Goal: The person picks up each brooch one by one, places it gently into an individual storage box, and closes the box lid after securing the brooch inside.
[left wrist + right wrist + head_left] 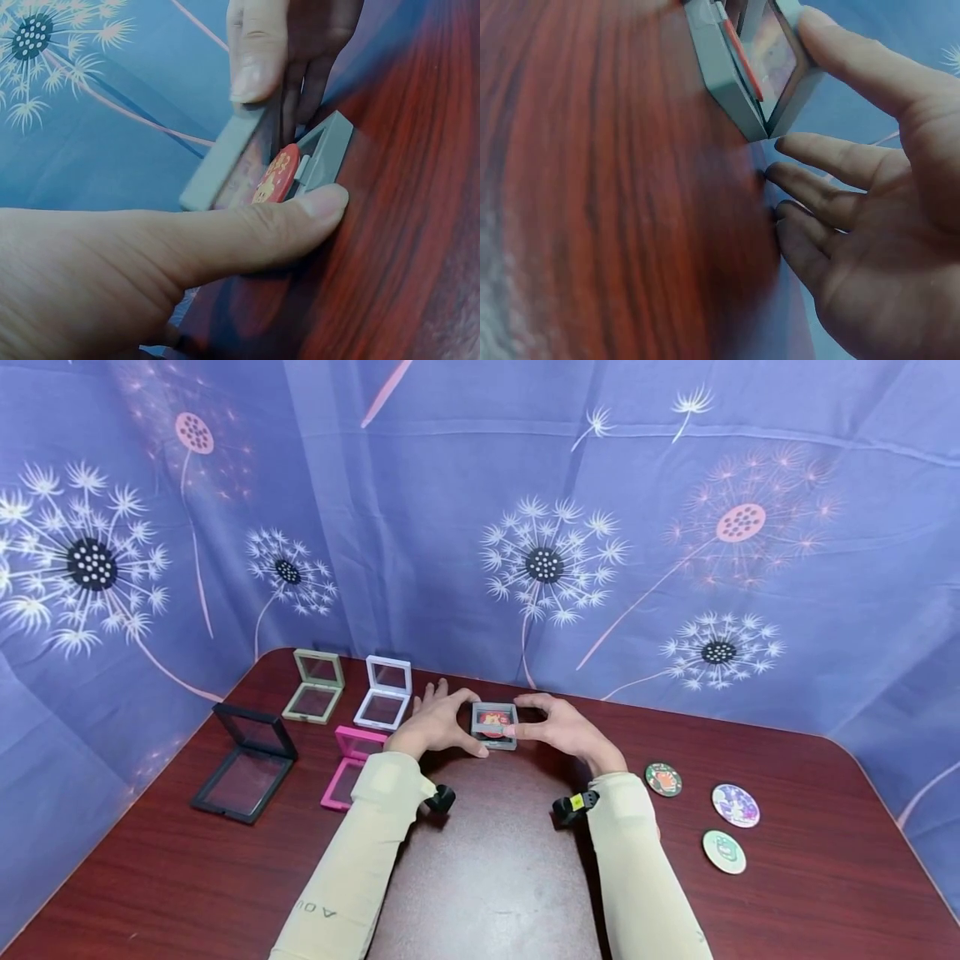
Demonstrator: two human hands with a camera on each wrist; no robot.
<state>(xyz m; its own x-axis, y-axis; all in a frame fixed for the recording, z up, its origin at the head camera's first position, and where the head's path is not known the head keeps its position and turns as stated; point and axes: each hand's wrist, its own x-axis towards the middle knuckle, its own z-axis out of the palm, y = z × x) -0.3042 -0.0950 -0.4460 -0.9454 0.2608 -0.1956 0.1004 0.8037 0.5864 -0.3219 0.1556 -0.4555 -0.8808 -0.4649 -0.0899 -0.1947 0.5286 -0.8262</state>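
A small grey display case point(495, 745) stands part-open at the back middle of the table, its lid point(225, 161) tilted over the base. Inside lies a round red badge point(277, 176) with a yellow figure. My left hand point(437, 724) holds the case from the left, thumb along the front edge of the base; its other fingers are mostly hidden. From the right, my right hand point(566, 727) presses its thumb on the lid's free edge. The right fingers point(829, 154) extend loosely by the hinge end, nearly straight.
Left of my hands, open frame cases stand: green point(313, 687), white point(384, 693), pink point(352, 768) and a larger black one point(247, 768). On the right lie round badges: dark green point(663, 779), purple point(736, 805) and pale green point(724, 852). A blue curtain point(420, 568) hangs behind the table.
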